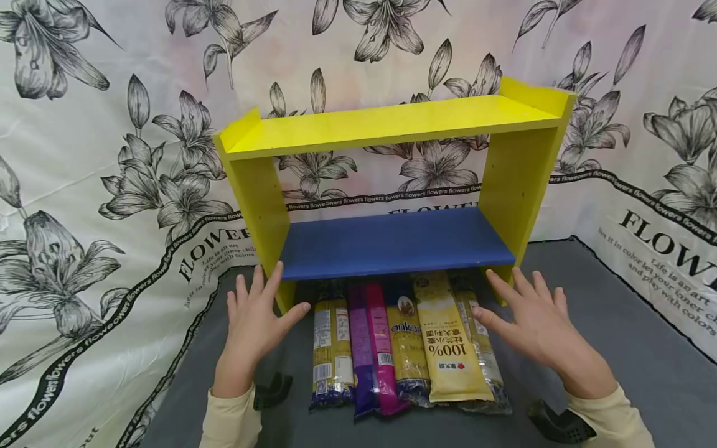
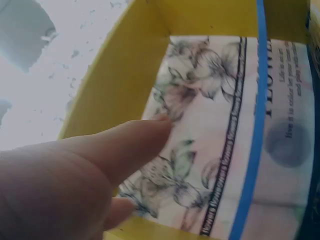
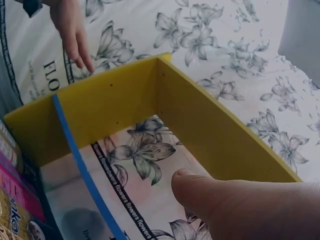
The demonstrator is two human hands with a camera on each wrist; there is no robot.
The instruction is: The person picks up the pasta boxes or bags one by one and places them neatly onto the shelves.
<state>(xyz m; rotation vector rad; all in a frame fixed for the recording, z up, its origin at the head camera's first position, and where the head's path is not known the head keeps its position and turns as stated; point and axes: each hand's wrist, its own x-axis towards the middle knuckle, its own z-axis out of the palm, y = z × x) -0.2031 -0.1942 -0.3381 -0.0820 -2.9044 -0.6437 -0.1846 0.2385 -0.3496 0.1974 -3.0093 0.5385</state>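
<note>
A yellow shelf unit [image 1: 392,127] with a blue middle board [image 1: 392,242] stands on the dark table. My left hand [image 1: 254,326], fingers spread, is at the shelf's lower left side, fingertips near the end of the blue board. On the other side my right hand [image 1: 540,330] is spread the same way, close to the lower right side panel. Neither hand grips anything. Between them several long packets lie side by side, their far ends under the blue board: a yellow pasta packet [image 1: 450,348], a pink packet [image 1: 383,348], a purple packet [image 1: 363,348] and clear-wrapped noodle packs [image 1: 333,348].
Behind the shelf hangs a white cloth [image 1: 140,186] printed with grey flowers and lettering, which also runs down both sides. The dark grey tabletop [image 1: 633,348] stretches out to the right of the packets. Black straps [image 1: 560,423] sit at both wrists.
</note>
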